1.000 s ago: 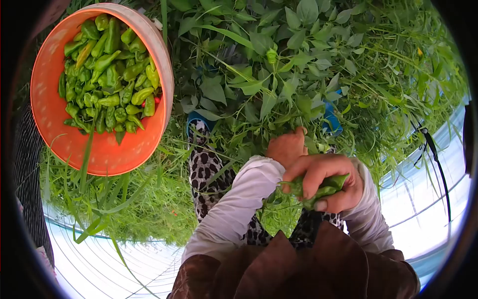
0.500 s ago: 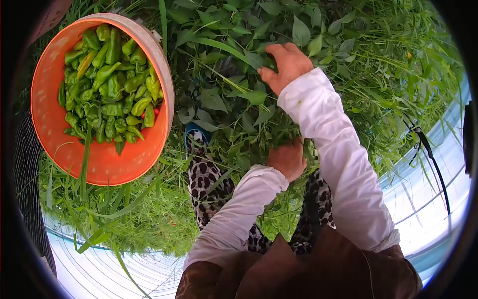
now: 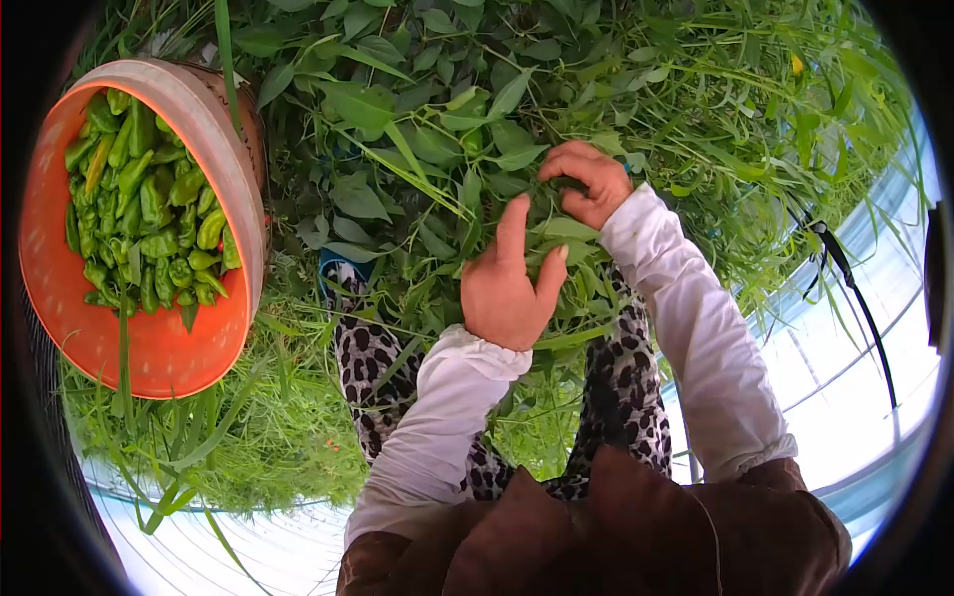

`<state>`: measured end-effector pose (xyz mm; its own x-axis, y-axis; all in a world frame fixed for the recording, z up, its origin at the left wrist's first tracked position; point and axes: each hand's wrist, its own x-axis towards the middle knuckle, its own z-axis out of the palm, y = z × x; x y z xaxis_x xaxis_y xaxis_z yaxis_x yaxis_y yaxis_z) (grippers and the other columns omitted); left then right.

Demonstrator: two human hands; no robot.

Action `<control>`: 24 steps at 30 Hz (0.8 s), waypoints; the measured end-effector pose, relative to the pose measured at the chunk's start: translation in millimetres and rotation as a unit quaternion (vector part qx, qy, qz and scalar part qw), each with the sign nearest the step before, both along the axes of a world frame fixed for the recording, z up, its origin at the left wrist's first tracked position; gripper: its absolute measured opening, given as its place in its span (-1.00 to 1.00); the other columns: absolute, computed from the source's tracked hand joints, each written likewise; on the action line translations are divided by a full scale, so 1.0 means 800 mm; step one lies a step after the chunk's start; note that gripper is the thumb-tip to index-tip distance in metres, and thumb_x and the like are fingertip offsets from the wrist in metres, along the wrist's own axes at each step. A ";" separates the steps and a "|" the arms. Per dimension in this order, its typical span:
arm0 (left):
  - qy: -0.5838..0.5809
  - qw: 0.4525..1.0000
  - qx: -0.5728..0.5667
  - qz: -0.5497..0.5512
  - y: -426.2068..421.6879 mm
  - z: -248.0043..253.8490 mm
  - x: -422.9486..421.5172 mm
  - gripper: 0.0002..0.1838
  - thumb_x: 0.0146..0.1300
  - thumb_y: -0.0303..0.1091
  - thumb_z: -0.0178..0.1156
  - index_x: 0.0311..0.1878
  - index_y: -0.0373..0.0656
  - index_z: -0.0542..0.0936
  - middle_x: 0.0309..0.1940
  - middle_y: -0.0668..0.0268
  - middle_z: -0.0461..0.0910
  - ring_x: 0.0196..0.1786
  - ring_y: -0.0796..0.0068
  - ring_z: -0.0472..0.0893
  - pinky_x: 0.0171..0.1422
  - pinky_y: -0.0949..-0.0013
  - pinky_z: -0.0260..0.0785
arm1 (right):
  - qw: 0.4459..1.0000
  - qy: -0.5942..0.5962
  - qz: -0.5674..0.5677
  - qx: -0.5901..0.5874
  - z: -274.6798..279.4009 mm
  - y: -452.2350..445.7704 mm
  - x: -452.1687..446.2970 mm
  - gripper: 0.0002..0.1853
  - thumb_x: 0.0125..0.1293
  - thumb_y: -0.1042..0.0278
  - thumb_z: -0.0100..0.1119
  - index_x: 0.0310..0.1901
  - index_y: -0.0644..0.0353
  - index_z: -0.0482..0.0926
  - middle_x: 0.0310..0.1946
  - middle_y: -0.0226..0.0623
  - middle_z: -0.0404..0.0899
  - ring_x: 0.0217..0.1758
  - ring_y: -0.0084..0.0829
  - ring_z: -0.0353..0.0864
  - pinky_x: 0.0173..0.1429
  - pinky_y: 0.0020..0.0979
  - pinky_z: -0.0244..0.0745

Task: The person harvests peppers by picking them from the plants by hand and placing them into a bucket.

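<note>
Green peppers point(image 3: 149, 204), heaped in an orange bucket point(image 3: 164, 360) at the left of the frame; apparently a good share gathered, with room left below the bare rim. Possibly another pod among the leafy plants point(image 3: 363, 109) at upper centre, too small to confirm. At centre, left hand point(image 3: 502, 298) near leaves, fingers apart, nothing visibly held. Just up and right, right hand point(image 3: 596, 189) amid foliage, fingers curled; impossible to tell whether clamped on anything. Dense leaves and grass point(image 3: 288, 437) in the way, hiding stems; spotted trousers point(image 3: 621, 407) below.
</note>
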<state>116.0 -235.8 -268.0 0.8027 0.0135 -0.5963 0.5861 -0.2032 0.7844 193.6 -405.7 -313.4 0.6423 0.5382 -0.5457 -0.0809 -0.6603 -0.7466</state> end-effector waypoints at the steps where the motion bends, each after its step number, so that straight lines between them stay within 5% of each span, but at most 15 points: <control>1: -0.015 0.999 0.011 0.036 0.007 -0.003 0.006 -0.37 0.00 -0.40 0.21 0.17 -0.24 0.24 -0.32 0.04 0.54 -0.30 0.13 0.58 -0.25 0.24 0.42 | 0.999 0.031 -0.019 0.012 0.003 -0.002 -0.003 -0.62 -0.23 0.69 -0.08 -0.28 0.21 0.50 -0.26 -0.21 0.46 -0.17 -0.22 0.50 -0.10 -0.41 0.39; 4: -0.105 0.974 0.191 0.055 0.039 -0.008 0.027 -0.26 -0.04 -0.45 0.26 0.23 -0.29 0.16 0.06 0.01 0.37 0.07 0.24 0.42 -0.07 0.32 0.37 | 0.998 0.033 -0.044 0.006 0.021 0.005 -0.011 -0.64 -0.22 0.70 -0.09 -0.29 0.23 0.50 -0.25 -0.21 0.46 -0.15 -0.26 0.49 -0.08 -0.42 0.37; 6: -0.107 0.959 0.145 0.219 0.041 -0.017 0.044 -0.15 -0.14 -0.48 0.33 0.24 -0.33 0.10 -0.03 0.00 0.35 0.10 0.19 0.29 0.07 0.26 0.25 | 0.997 0.056 -0.059 0.012 0.025 0.007 -0.019 -0.64 -0.21 0.71 -0.10 -0.29 0.22 0.50 -0.24 -0.22 0.45 -0.14 -0.28 0.48 -0.07 -0.44 0.36; 9: -0.005 0.930 -0.166 0.329 0.035 -0.022 0.041 -0.19 -0.10 -0.59 0.28 0.26 -0.23 0.10 -0.04 0.08 0.38 0.05 0.31 0.36 0.05 0.37 0.27 | 0.990 0.083 -0.112 0.026 0.032 0.014 -0.024 -0.66 -0.18 0.73 -0.07 -0.31 0.23 0.51 -0.25 -0.25 0.49 -0.15 -0.30 0.51 -0.09 -0.44 0.38; 10: 0.050 0.898 -0.304 0.315 0.032 -0.016 0.042 -0.27 -0.07 -0.61 0.25 0.23 -0.20 0.19 -0.08 0.11 0.42 0.02 0.34 0.39 0.03 0.41 0.28 | 0.990 0.085 -0.111 0.026 0.029 0.011 -0.029 -0.66 -0.18 0.73 -0.07 -0.31 0.23 0.51 -0.25 -0.25 0.49 -0.15 -0.30 0.51 -0.09 -0.44 0.38; 12: -0.064 0.966 -0.252 0.003 0.023 -0.024 0.021 -0.47 -0.07 -0.61 0.23 0.06 -0.14 0.42 -0.20 0.21 0.49 -0.10 0.38 0.47 -0.04 0.45 0.31 | 0.932 0.152 -0.318 0.082 0.022 0.002 -0.042 -0.68 -0.13 0.72 -0.06 -0.27 0.24 0.51 -0.21 -0.29 0.50 -0.11 -0.39 0.49 -0.07 -0.45 0.38; 14: -0.082 0.960 -0.261 -0.052 -0.006 -0.012 0.005 -0.77 -0.01 -0.57 0.19 -0.22 -0.18 0.54 -0.37 0.25 0.52 -0.30 0.39 0.48 -0.21 0.40 0.34 | 0.798 0.295 -0.498 0.164 0.023 -0.011 -0.042 -0.66 -0.05 0.59 -0.05 -0.16 0.19 0.48 -0.17 -0.27 0.47 -0.16 -0.47 0.46 -0.32 -0.56 0.36; 16: -0.083 0.958 -0.255 -0.099 -0.022 -0.003 -0.009 -0.81 -0.01 -0.54 0.19 -0.27 -0.17 0.52 -0.43 0.26 0.49 -0.34 0.33 0.46 -0.23 0.37 0.33 | 0.686 0.330 -0.577 0.296 0.025 -0.013 -0.036 -0.65 -0.04 0.52 -0.08 -0.13 0.18 0.46 -0.25 -0.29 0.44 -0.21 -0.44 0.44 -0.41 -0.60 0.29; 22: -0.063 0.956 -0.222 -0.183 -0.033 0.002 -0.017 -0.90 -0.01 -0.44 0.19 -0.41 -0.15 0.47 -0.51 0.26 0.43 -0.37 0.20 0.43 -0.26 0.26 0.31 | 0.676 0.359 -0.583 0.272 0.065 -0.001 -0.029 -0.61 -0.05 0.31 0.04 -0.12 0.20 0.45 -0.41 -0.35 0.38 -0.32 -0.44 0.35 -0.41 -0.53 0.18; 24: -0.055 0.953 -0.214 -0.206 -0.033 0.002 -0.019 -0.90 -0.01 -0.43 0.19 -0.42 -0.15 0.47 -0.49 0.26 0.44 -0.34 0.19 0.45 -0.24 0.24 0.31 | 0.743 0.321 -0.533 0.247 0.073 0.003 -0.027 -0.61 0.01 0.23 0.07 -0.11 0.23 0.45 -0.47 -0.38 0.38 -0.37 -0.45 0.34 -0.41 -0.54 0.17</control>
